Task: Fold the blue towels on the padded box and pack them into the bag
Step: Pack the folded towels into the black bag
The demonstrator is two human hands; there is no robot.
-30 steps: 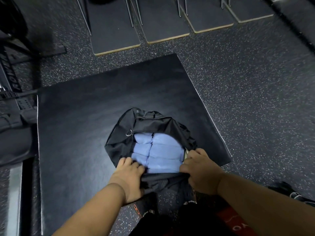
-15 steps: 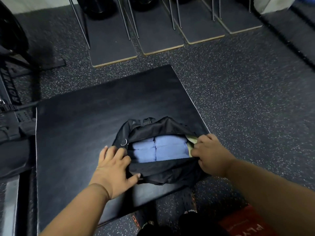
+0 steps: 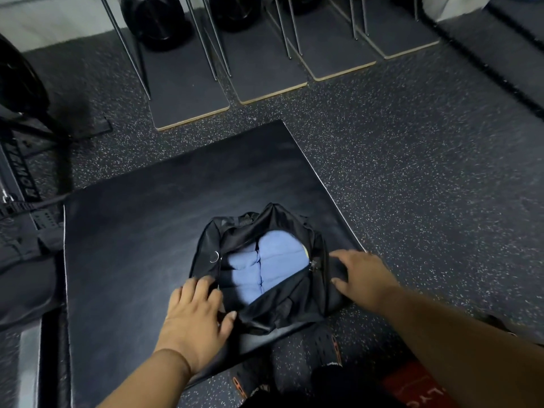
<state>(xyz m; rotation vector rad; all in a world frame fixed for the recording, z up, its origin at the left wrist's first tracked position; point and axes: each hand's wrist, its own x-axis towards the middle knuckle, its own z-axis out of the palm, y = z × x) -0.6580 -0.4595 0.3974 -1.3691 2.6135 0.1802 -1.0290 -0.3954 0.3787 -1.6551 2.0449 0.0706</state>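
A black bag (image 3: 266, 315) sits on the near right part of the black padded box (image 3: 141, 245). Its mouth gapes, and folded blue towels (image 3: 278, 260) lie stacked inside in two rows. A zip pull (image 3: 313, 265) shows at the right rim and a metal ring (image 3: 216, 256) at the left. My left hand (image 3: 194, 315) rests on the bag's left side, fingers at the rim and thumb against the front fabric. My right hand (image 3: 363, 278) lies spread on the bag's right side.
Speckled rubber floor (image 3: 426, 187) surrounds the box. Several flat boards with metal legs (image 3: 188, 92) and black weight plates (image 3: 153, 22) stand at the back. Black gym gear (image 3: 26, 178) lines the left. My shoes (image 3: 321, 351) are just below the box's near edge.
Both hands let go of the bag's near rim and moved out to its two sides. The bag now sits farther onto the box, with its mouth turned and wider.
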